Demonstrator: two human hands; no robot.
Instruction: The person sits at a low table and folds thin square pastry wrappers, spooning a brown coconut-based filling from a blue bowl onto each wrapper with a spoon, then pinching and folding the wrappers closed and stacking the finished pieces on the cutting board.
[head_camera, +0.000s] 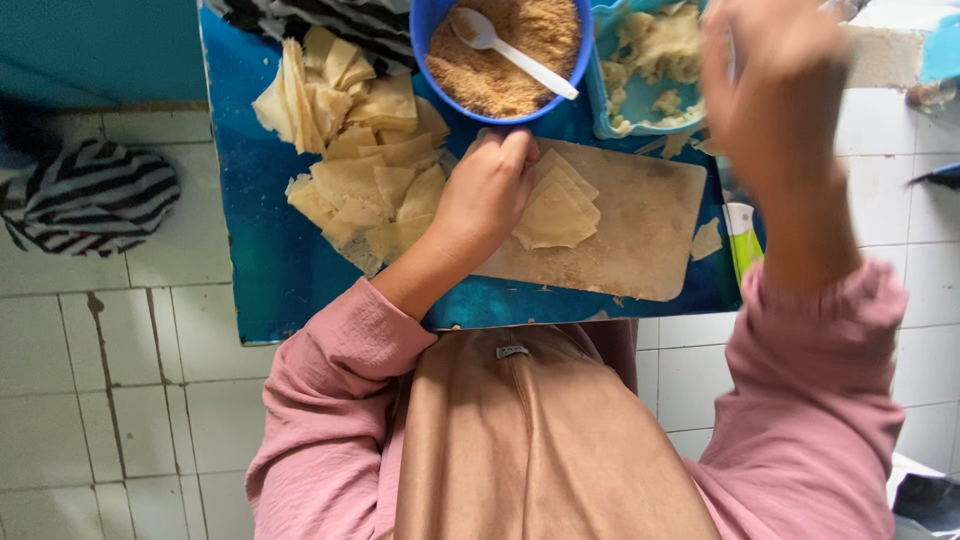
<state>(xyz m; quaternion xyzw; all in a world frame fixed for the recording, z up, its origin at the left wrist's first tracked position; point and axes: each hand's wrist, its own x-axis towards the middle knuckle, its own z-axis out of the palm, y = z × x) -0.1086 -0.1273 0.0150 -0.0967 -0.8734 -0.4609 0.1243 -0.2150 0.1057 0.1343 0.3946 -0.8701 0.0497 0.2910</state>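
My left hand (487, 190) rests at the frame's center, its grip curled down onto the folded dough wrappers (557, 210) lying on the wooden board (640, 235). My right hand (770, 90) hangs blurred at upper right, above the light blue tray (640, 100); I cannot tell its grip. A blue bowl (500, 55) of brown crumbs sits at top center on the blue tabletop (270, 260).

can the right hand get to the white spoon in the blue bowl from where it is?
Probably yes. The right hand is raised and blurred beside the blue bowl, and the spoon handle sticks out over the rim towards it, with nothing covering it. The left hand rests lower, on the wrappers.
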